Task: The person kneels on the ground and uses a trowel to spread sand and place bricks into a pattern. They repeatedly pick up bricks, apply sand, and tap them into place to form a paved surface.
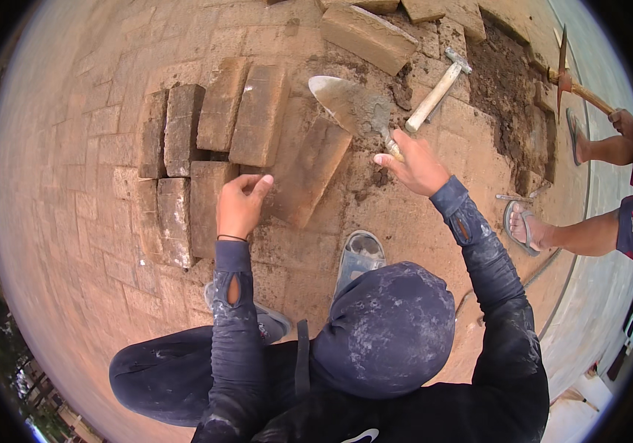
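The handle of a pointed trowel (359, 108) is gripped in the right hand (418, 168), the fingers and thumb being closed around it; the blade is directed up and to the left, above the paved ground (88, 236). The left hand (240, 207) is held half-open, its fingers loosely curled and the thumb slightly apart, with nothing seen in its grasp. It is placed over a group of brown paving blocks (260, 111); whether one is touched cannot be told. To its right, a slanted paving block (315, 171) is laid with its upper end just beside the trowel blade. A wooden-handled hammer (436, 96) is left lying beyond the right hand, near a patch of dug soil (504, 92). At far right, a pickaxe (586, 94) is held by a co-worker's hand (627, 122).
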Action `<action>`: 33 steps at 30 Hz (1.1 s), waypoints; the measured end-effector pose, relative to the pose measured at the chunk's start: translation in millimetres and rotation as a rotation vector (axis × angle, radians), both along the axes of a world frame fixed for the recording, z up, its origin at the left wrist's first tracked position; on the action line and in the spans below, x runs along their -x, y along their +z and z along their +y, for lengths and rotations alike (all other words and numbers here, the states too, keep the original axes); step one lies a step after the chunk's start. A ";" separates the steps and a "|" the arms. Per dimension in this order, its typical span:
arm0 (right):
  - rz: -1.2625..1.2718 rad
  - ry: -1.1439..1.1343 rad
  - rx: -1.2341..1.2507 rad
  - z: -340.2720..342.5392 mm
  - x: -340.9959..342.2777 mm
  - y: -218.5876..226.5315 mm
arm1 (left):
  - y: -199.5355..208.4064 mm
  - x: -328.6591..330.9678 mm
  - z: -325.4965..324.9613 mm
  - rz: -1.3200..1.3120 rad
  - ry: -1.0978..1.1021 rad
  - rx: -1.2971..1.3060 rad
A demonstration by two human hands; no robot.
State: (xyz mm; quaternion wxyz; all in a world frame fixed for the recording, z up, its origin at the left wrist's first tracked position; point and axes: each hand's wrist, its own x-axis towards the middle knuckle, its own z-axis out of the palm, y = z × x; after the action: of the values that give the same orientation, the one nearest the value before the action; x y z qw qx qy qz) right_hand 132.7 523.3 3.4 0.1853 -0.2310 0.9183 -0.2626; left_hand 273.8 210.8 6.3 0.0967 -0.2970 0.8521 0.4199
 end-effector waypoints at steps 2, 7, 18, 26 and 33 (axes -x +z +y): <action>0.015 0.089 -0.112 -5.0 12.4 9.6 | 24.8 43.0 -22.0 0.252 0.003 0.059; 0.009 0.173 -0.333 -26.6 19.4 18.9 | 123.8 145.6 -57.2 0.469 -0.220 0.298; -0.022 0.149 -0.310 -12.8 13.5 37.4 | 85.6 176.6 -325.8 0.172 -0.018 0.486; -0.151 0.292 -0.348 -35.7 -63.2 43.1 | -33.4 67.6 -450.5 -0.205 0.503 0.001; -0.187 0.297 -0.339 -30.8 -77.1 27.3 | -25.3 65.4 -444.3 -0.166 0.533 -0.007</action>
State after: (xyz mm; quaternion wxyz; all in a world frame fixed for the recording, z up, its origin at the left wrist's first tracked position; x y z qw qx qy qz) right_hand 209.9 492.6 30.7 0.3423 -0.3036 0.8841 -0.0949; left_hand 208.4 -233.5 -19.0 0.0533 -0.5435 0.7317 0.4078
